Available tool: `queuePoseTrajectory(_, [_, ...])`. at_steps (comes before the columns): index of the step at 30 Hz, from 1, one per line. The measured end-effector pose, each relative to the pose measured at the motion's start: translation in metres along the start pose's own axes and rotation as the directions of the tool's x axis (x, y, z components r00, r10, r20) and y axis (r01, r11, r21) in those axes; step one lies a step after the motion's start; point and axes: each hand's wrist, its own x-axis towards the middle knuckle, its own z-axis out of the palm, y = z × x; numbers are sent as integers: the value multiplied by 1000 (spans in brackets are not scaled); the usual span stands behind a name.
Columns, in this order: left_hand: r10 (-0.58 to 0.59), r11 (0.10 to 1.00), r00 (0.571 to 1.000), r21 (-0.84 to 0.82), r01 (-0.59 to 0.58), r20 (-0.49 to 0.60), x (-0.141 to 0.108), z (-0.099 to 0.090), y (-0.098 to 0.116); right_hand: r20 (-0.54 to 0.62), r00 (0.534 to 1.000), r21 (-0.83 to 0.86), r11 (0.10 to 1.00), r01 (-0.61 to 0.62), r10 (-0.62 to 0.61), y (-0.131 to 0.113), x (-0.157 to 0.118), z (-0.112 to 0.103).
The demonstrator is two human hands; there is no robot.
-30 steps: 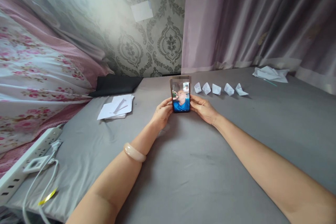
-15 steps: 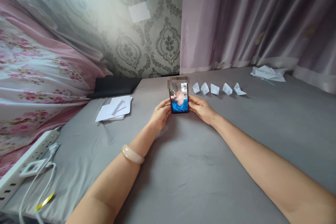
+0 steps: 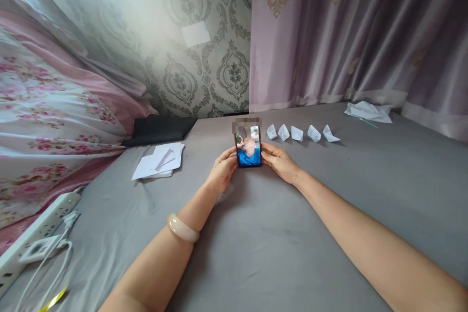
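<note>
Phone (image 3: 249, 153) between both hands: right of left hand (image 3: 224, 169), left of right hand (image 3: 281, 162). Left hand closed on the left edge with thumb and fingers; right hand closed likewise on the opposite edge. Phone roughly upright, screen toward the camera; contact of lower edge with grey sheet (image 3: 272, 239) uncertain.

Materials and shapes. Phone: narrow rectangle, dark-rimmed, lit screen showing person in blue (image 3: 250, 158), small inset (image 3: 255, 134) at upper right, top pixelated. Sheet: matt cloth, soft wrinkles, more creased toward the left. Just beyond right hand, in a row: five folded paper shapes (image 3: 297, 133), white, faceted, sharply creased. Left of left hand, apart from it: flat white paper stack (image 3: 144, 168), edges uneven, folded piece (image 3: 164, 159) on top. Behind the stack: flat black item (image 3: 161, 129), material unclear. On left forearm (image 3: 149, 273): pale bangle (image 3: 183, 229), smooth, glossy, thick-walled. Far right: overlapping loose papers (image 3: 367, 111) beside thin greenish stick (image 3: 368, 123). Background: wall (image 3: 234, 75) in grey damask pattern; mauve curtain (image 3: 307, 34), satin-like sheen, vertical folds. Lower left: white power strip (image 3: 47, 214), slotted.
</note>
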Motion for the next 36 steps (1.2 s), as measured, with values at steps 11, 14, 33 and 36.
queuePoseTrajectory(11, [-2,1000,1000,21,1,18,0,-1,0,-10,1000,14,1000,-9,10,4,2,-3])
queuePoseTrajectory(14, [3,1000,1000,20,-4,27,1,-2,0,2,1000,7,1000,-8,8,1,1,-1])
queuePoseTrajectory(33, [-4,1000,999,7,4,40,1,-1,0,-15,1000,3,1000,-9,9,2,1,0])
queuePoseTrajectory(36, [-7,1000,1000,7,6,30,2,-2,-1,-12,1000,14,1000,-5,5,3,1,0])
